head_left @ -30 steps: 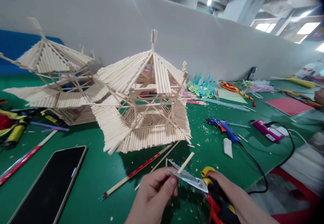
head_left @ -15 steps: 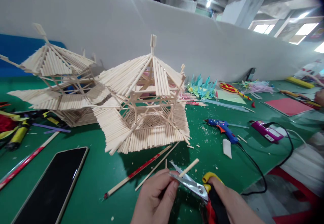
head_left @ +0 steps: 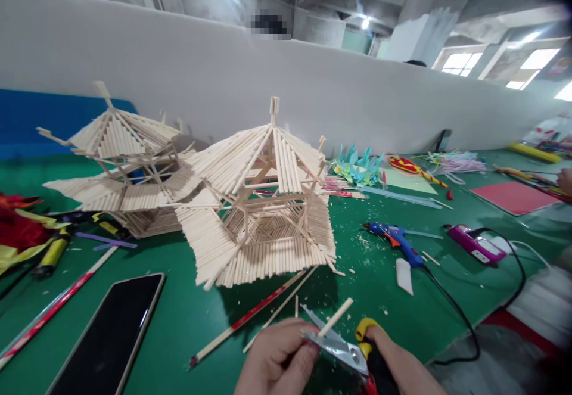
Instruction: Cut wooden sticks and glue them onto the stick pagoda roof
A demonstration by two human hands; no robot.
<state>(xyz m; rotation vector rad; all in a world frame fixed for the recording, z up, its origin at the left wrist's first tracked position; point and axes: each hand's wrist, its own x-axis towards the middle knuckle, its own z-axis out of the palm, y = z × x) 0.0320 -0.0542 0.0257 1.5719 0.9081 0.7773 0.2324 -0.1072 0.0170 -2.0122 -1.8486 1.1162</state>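
My left hand (head_left: 279, 359) pinches a short wooden stick (head_left: 336, 317) at the bottom centre. The stick slants up to the right and passes between the blades of the scissors (head_left: 342, 350). My right hand (head_left: 397, 353) is closed around the scissors' yellow, black and red handles. Just beyond my hands stands a pavilion model (head_left: 263, 222) built of wooden sticks, its roof partly covered. A red-wrapped bundle of sticks (head_left: 254, 311) and a thin stick (head_left: 279, 310) lie between the model and my left hand.
A second stick pavilion (head_left: 125, 168) stands at left, with a phone (head_left: 111, 335) in front. To the right lie a blue glue gun (head_left: 395, 241), a purple power strip (head_left: 476, 244) and a red sheet (head_left: 513, 197). Another person's hand (head_left: 565, 180) shows at the far right edge.
The view has tilted up slightly, so the models and table sit lower in the picture. My hands keep their hold on the stick and scissors; the blades look slightly closer together.
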